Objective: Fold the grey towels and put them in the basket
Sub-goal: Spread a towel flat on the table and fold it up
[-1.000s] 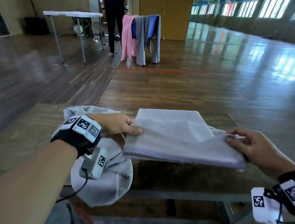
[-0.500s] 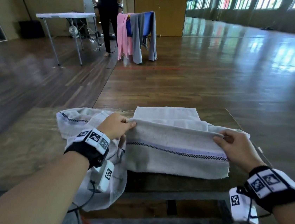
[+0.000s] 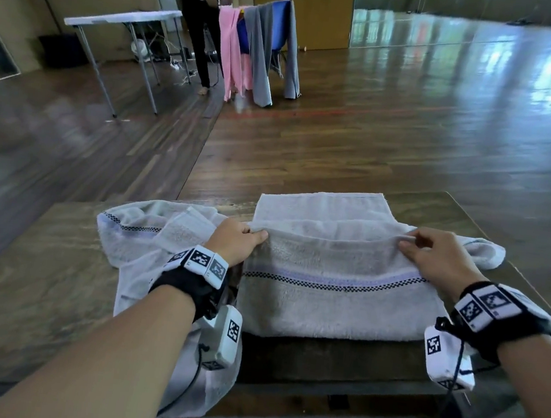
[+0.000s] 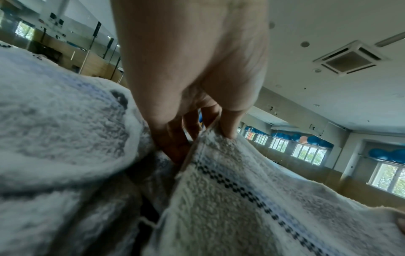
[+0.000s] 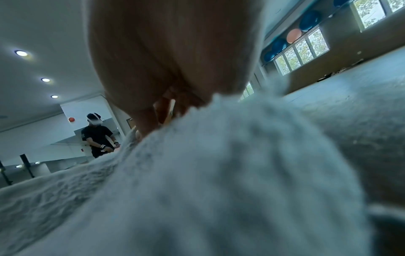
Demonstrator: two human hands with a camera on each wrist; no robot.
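Observation:
A grey towel (image 3: 333, 294) with a checked stripe lies half folded on the dark table (image 3: 35, 284), its near flap draped over the front edge. My left hand (image 3: 239, 239) pinches the towel's folded edge at the left; in the left wrist view the thumb and fingers (image 4: 228, 124) grip that same grey towel (image 4: 252, 199). My right hand (image 3: 433, 257) pinches the same fold at the right, and the right wrist view shows this hand (image 5: 175, 69) over blurred grey towel (image 5: 219, 173). A second, crumpled grey towel (image 3: 147, 239) lies left of my left hand. No basket is in view.
Beyond the table is open wooden floor (image 3: 412, 138). Further back a rack (image 3: 262, 42) carries pink and grey cloths, a person in black (image 3: 200, 11) stands beside it, and a white folding table (image 3: 124, 19) is at the far left.
Both hands have drawn the towel's raised fold toward me and laid it down. The near flap with the checked stripe now hangs over the table's front edge.

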